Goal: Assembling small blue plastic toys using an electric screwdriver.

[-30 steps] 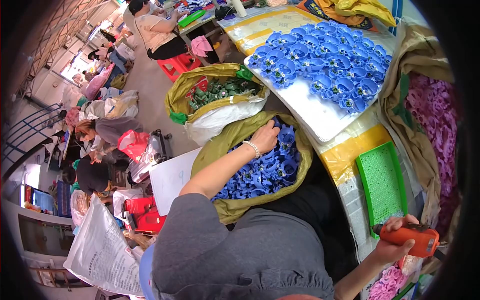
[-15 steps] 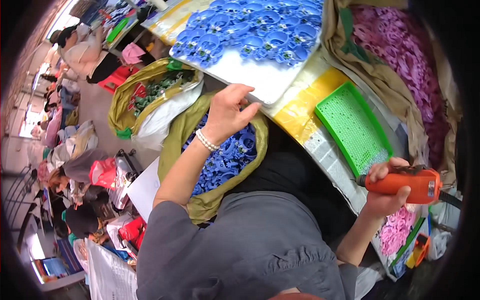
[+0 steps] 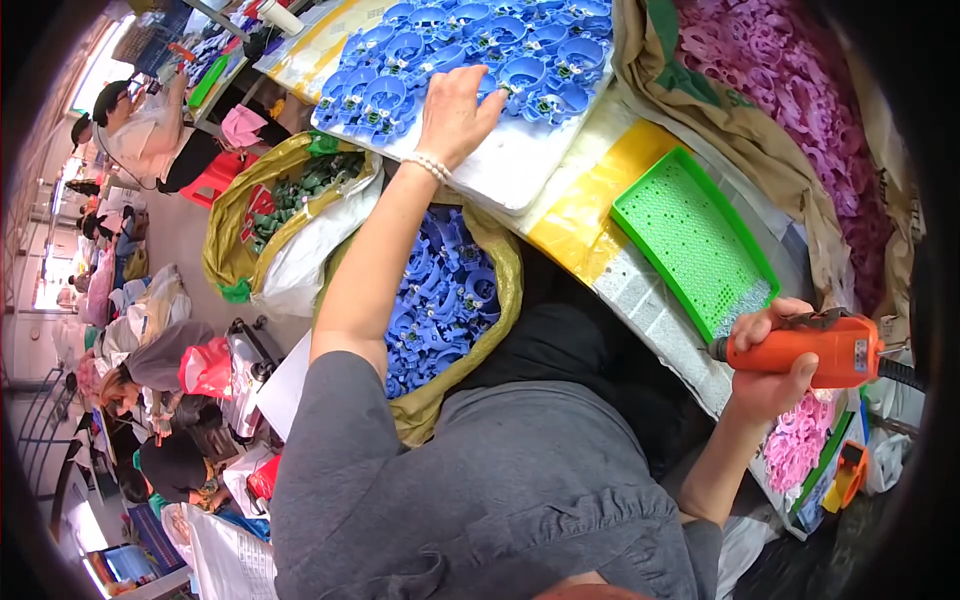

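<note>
My left hand (image 3: 458, 118), with a white bead bracelet (image 3: 430, 165) at the wrist, reaches over the near edge of a white tray (image 3: 510, 175) spread with blue plastic parts (image 3: 405, 48). Its thumb and fingers are apart at the front row of parts; nothing shows held in them. At the right, my right hand (image 3: 765, 375) is wrapped round an orange electric screwdriver (image 3: 815, 352). The tool's black nose points left and a dark cord leaves its right end. Beyond that nose lies a bright green perforated basket (image 3: 690, 240), with small silvery pieces (image 3: 752, 300) heaped in its near corner.
An olive sack (image 3: 500, 330) of blue parts stands by my lap. Left of it is a yellow sack (image 3: 225, 230) with dark green pieces. A brown sack (image 3: 740, 130) of pink parts (image 3: 790, 110) lies far right; pink pieces (image 3: 795, 445) sit nearer. Other people work at left.
My left hand has moved forward, from the tray's near edge to the front blue parts. My right hand keeps hold of the screwdriver. The whole view has shifted slightly.
</note>
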`<state>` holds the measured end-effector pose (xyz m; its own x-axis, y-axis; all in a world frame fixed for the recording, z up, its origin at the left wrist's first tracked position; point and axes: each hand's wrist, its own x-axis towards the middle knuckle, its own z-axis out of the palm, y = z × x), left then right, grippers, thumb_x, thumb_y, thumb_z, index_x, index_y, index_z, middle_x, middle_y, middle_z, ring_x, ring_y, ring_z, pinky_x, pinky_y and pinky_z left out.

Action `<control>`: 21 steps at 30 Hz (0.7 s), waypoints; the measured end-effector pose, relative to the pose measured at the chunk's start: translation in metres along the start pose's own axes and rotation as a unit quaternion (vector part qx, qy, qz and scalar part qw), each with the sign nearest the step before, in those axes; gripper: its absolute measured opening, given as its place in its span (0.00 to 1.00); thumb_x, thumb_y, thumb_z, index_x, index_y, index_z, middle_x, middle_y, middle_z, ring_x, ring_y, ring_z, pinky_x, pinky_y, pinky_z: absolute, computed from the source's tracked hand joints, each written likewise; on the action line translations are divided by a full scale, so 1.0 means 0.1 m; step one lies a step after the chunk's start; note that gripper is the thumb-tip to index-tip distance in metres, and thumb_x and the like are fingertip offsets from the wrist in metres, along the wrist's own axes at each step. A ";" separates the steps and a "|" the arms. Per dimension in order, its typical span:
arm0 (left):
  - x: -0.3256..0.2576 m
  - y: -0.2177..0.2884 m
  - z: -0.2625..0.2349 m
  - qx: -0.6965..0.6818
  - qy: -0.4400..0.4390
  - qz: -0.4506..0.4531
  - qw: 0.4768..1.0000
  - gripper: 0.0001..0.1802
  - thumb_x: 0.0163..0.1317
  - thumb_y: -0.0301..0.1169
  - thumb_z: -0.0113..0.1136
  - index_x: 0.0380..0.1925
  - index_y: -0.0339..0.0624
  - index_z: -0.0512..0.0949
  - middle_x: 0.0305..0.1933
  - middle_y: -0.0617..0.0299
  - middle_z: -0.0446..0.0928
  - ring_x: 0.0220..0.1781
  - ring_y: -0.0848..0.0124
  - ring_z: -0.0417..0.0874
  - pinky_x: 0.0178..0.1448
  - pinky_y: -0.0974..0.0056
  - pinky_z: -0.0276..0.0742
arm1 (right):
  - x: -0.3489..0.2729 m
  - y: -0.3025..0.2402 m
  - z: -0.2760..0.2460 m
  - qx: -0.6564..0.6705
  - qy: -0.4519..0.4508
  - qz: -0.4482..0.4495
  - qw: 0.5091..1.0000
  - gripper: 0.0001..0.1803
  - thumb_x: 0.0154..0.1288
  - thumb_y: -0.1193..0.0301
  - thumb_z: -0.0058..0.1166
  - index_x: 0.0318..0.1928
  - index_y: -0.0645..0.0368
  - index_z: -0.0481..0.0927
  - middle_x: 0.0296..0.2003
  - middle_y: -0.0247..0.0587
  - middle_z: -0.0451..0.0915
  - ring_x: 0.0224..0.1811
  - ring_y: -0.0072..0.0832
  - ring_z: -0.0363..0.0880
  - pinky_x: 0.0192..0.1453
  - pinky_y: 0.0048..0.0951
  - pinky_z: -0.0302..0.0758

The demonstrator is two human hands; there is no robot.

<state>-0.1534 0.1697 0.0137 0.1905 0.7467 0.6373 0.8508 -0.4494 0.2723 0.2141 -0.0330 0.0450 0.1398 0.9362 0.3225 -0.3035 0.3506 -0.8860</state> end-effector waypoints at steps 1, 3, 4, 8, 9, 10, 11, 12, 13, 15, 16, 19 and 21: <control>0.05 -0.02 0.02 0.009 -0.005 0.005 1.000 0.21 0.54 0.38 0.61 0.41 0.33 0.78 0.39 0.47 0.79 0.42 0.53 0.78 0.52 0.54 0.69 | 0.01 0.01 0.00 0.002 -0.002 0.002 1.000 0.39 0.58 0.38 0.50 0.48 0.65 0.69 0.26 0.38 0.72 0.24 0.26 0.70 0.34 0.30 0.69; 0.13 -0.06 0.06 0.022 -0.004 0.007 1.000 0.22 0.55 0.42 0.60 0.41 0.33 0.78 0.36 0.47 0.80 0.41 0.52 0.78 0.51 0.55 0.68 | 0.02 0.02 0.01 0.001 -0.001 0.001 1.000 0.39 0.59 0.38 0.50 0.48 0.65 0.69 0.26 0.38 0.72 0.24 0.26 0.70 0.34 0.30 0.69; 0.17 -0.06 0.04 0.035 -0.051 0.002 0.998 0.24 0.56 0.43 0.60 0.44 0.34 0.77 0.38 0.48 0.80 0.41 0.53 0.78 0.52 0.55 0.69 | 0.03 0.03 0.01 0.001 -0.001 0.000 1.000 0.38 0.59 0.38 0.50 0.48 0.65 0.69 0.26 0.38 0.72 0.24 0.26 0.70 0.34 0.30 0.69; 0.35 0.01 0.05 0.039 -0.183 -0.047 0.981 0.28 0.54 0.45 0.62 0.50 0.36 0.76 0.40 0.50 0.81 0.42 0.56 0.80 0.52 0.57 0.73 | 0.00 -0.01 0.00 -0.002 0.001 -0.009 1.000 0.38 0.59 0.39 0.50 0.48 0.66 0.69 0.26 0.38 0.72 0.24 0.26 0.70 0.34 0.29 0.69; 0.37 0.01 0.06 0.026 -0.211 -0.070 0.975 0.29 0.53 0.45 0.63 0.51 0.37 0.76 0.41 0.50 0.81 0.42 0.57 0.81 0.52 0.58 0.75 | 0.00 0.00 0.00 0.000 0.004 -0.007 1.000 0.38 0.59 0.39 0.51 0.48 0.66 0.69 0.26 0.38 0.72 0.24 0.26 0.70 0.33 0.29 0.70; 0.36 0.01 0.07 0.025 -0.211 -0.067 0.975 0.29 0.53 0.45 0.63 0.51 0.37 0.76 0.41 0.50 0.81 0.42 0.57 0.81 0.52 0.58 0.75 | -0.01 -0.01 -0.01 0.001 0.008 -0.005 1.000 0.38 0.59 0.39 0.51 0.48 0.66 0.69 0.26 0.38 0.72 0.24 0.26 0.70 0.33 0.29 0.70; 0.36 0.00 0.05 0.000 -0.189 -0.083 0.978 0.29 0.50 0.44 0.64 0.48 0.36 0.76 0.39 0.49 0.81 0.43 0.55 0.81 0.50 0.57 0.75 | -0.01 -0.01 0.00 0.001 0.010 -0.007 1.000 0.38 0.59 0.39 0.51 0.48 0.66 0.69 0.26 0.38 0.72 0.24 0.26 0.70 0.33 0.29 0.70; 0.34 0.00 0.04 -0.026 -0.167 -0.100 0.981 0.28 0.48 0.43 0.65 0.45 0.35 0.77 0.38 0.47 0.81 0.44 0.54 0.81 0.49 0.57 0.76 | -0.01 -0.02 0.00 -0.002 0.009 -0.006 1.000 0.38 0.59 0.40 0.51 0.48 0.66 0.69 0.26 0.38 0.72 0.24 0.26 0.70 0.33 0.29 0.70; 0.33 -0.05 0.06 -0.045 -0.158 -0.114 0.980 0.31 0.46 0.43 0.68 0.49 0.36 0.76 0.40 0.49 0.81 0.43 0.55 0.82 0.50 0.58 0.76 | -0.01 -0.02 0.00 -0.005 0.007 -0.005 1.000 0.38 0.59 0.40 0.51 0.48 0.66 0.69 0.26 0.38 0.72 0.24 0.26 0.70 0.33 0.29 0.70; 0.30 -0.08 0.05 -0.055 -0.148 -0.141 0.977 0.33 0.46 0.43 0.69 0.52 0.37 0.75 0.42 0.50 0.81 0.43 0.57 0.82 0.50 0.59 0.76 | -0.02 -0.03 -0.01 -0.008 0.009 -0.006 1.000 0.37 0.59 0.40 0.51 0.48 0.66 0.69 0.26 0.38 0.72 0.24 0.26 0.70 0.33 0.29 0.70; 0.29 -0.08 0.03 -0.071 -0.143 -0.152 0.975 0.36 0.45 0.43 0.70 0.54 0.35 0.73 0.42 0.51 0.81 0.42 0.60 0.82 0.48 0.60 0.77 | -0.03 -0.04 -0.01 -0.011 0.008 -0.006 1.000 0.37 0.59 0.40 0.51 0.48 0.66 0.69 0.26 0.38 0.72 0.24 0.26 0.70 0.33 0.29 0.70; 0.25 -0.05 -0.04 -0.139 -0.131 -0.163 0.968 0.37 0.51 0.36 0.72 0.59 0.32 0.68 0.45 0.60 0.75 0.41 0.75 0.79 0.45 0.70 0.76 | -0.05 -0.04 -0.03 -0.008 0.008 -0.003 1.000 0.37 0.59 0.40 0.51 0.48 0.66 0.68 0.26 0.38 0.72 0.24 0.26 0.70 0.33 0.29 0.70; 0.18 0.00 -0.07 -0.284 -0.131 -0.202 0.928 0.35 0.53 0.30 0.69 0.59 0.31 0.67 0.45 0.62 0.74 0.42 0.77 0.78 0.45 0.72 0.76 | -0.05 -0.03 -0.03 -0.009 0.010 0.000 1.000 0.37 0.59 0.40 0.51 0.48 0.65 0.68 0.26 0.38 0.72 0.24 0.26 0.70 0.33 0.29 0.70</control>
<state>-0.1534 0.1791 0.0305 0.0875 0.9709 0.2231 0.4973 -0.2366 0.8347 0.2171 -0.0392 0.0450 0.1586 0.9355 0.3157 -0.2870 0.3497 -0.8918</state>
